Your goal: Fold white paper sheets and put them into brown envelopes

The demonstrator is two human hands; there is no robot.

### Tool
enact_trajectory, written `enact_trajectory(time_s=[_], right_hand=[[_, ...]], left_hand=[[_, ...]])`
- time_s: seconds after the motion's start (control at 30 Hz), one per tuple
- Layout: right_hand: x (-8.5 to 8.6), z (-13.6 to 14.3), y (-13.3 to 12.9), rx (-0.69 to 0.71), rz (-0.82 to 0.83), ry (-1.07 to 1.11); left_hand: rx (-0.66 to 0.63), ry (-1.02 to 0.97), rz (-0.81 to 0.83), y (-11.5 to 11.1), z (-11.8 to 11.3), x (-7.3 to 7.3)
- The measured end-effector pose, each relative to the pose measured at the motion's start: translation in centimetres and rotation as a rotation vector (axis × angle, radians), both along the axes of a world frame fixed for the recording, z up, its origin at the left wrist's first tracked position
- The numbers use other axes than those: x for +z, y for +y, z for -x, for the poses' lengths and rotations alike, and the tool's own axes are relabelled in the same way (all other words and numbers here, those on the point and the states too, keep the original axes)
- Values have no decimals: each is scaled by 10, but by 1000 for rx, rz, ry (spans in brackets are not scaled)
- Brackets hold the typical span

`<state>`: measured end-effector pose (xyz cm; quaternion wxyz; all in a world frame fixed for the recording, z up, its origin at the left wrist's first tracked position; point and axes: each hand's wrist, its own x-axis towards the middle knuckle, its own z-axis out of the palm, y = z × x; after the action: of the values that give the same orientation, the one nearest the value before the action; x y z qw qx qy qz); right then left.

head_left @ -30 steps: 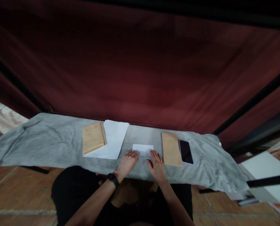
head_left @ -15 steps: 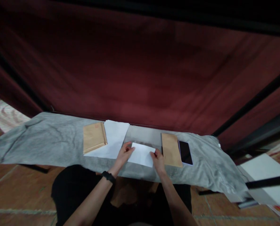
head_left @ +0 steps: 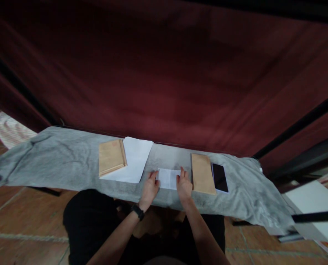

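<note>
A small piece of white paper (head_left: 168,179), apparently folded, lies low over the grey cloth in front of me. My left hand (head_left: 150,188) closes on its left edge, with the thumb toward the middle of the sheet. At the right edge, my right hand (head_left: 184,185) grips the paper between thumb and fingers. Just beyond my right hand is a brown envelope (head_left: 204,175), lying flat. Farther left, a stack of brown envelopes (head_left: 112,157) rests partly on larger white sheets (head_left: 137,156).
A phone (head_left: 220,177) lies beside the right-hand envelope. The grey cloth (head_left: 64,158) covers the long, narrow surface and is wrinkled at both ends. A dark red fabric wall (head_left: 164,84) rises behind it. My knees are under the front edge.
The paper has been lowered and now looks shorter from front to back. My left hand has moved slightly right, its fingers now pointing more forward. The view has shifted a little.
</note>
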<state>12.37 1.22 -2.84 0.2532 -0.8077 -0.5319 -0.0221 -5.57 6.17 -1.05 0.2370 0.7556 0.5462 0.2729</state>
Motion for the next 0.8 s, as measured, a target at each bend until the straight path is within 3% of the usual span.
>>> enact_trajectory(time_s=[0.1, 0.2, 0.33, 0.4, 0.53, 0.8], right_hand=[[2, -1, -1, 0, -42, -60], [2, 4, -6, 96, -101, -35], [-3, 18, -22, 351, -62, 4], [-7, 22, -34, 414, -12, -39], [-11, 19, -52, 389, 4, -152], [-19, 10, -68, 314, -52, -276]], left_hand=[[-25, 163, -57, -9, -2, 7], [-80, 339, -195, -20, -9, 10], [-306, 446, -300, -31, -23, -3], [-360, 471, -307, -36, -26, -14], [-350, 470, -337, -41, -23, -24], [-195, 496, -352, -36, -9, -20]])
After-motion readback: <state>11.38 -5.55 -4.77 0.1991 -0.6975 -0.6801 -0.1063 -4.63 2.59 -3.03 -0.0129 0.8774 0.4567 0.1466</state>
